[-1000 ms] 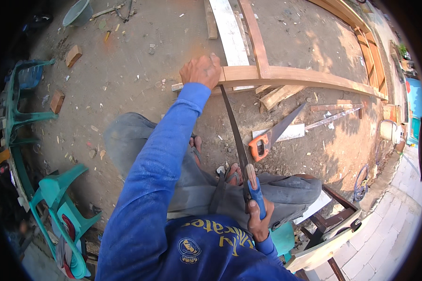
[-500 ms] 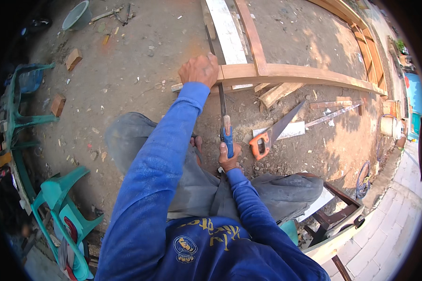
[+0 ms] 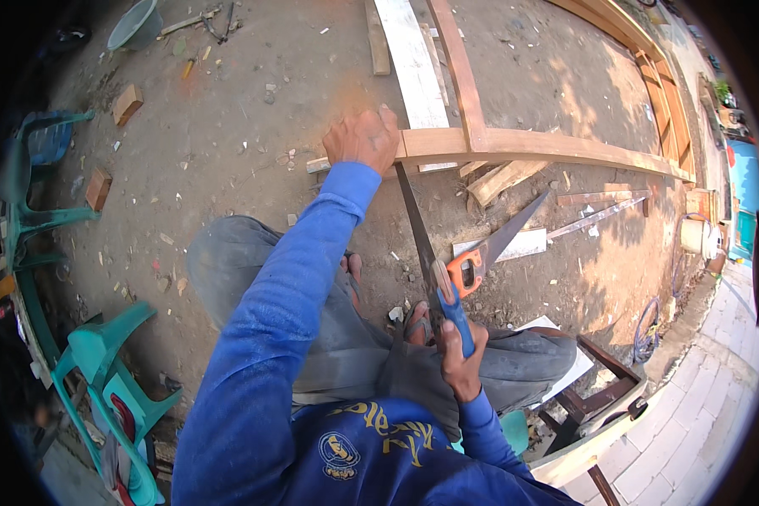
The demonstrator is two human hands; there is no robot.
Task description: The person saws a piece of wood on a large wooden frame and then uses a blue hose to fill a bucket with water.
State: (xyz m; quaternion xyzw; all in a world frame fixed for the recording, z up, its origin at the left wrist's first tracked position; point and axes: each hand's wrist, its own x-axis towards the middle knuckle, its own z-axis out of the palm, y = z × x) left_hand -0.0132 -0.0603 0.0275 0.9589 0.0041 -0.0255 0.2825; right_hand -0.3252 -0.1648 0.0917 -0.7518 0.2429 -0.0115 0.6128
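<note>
My left hand (image 3: 363,139) is closed over the wooden beam (image 3: 557,148) near its left end. A short stub of the wood shows to the left of my fingers. My right hand (image 3: 462,363) grips the blue handle of a handsaw (image 3: 417,221). The saw slants away from me to the left, its far tip close to the beam's near edge beside my left hand. Whether the tip touches the wood, I cannot tell. A second handsaw (image 3: 465,271) with an orange handle lies on the ground beyond my right hand, partly behind the blue-handled one.
A crosspiece (image 3: 457,72) joins the beam from the far side, next to a whitish board (image 3: 413,67). Wood offcuts (image 3: 506,179) lie beneath the beam. Green plastic chairs (image 3: 101,354) stand at left, near wooden blocks (image 3: 127,105). A larger wooden frame (image 3: 654,93) is at far right.
My right hand has pulled the blue-handled saw back toward me and to the right, so its blade no longer extends past the beam. My left hand stays on the beam.
</note>
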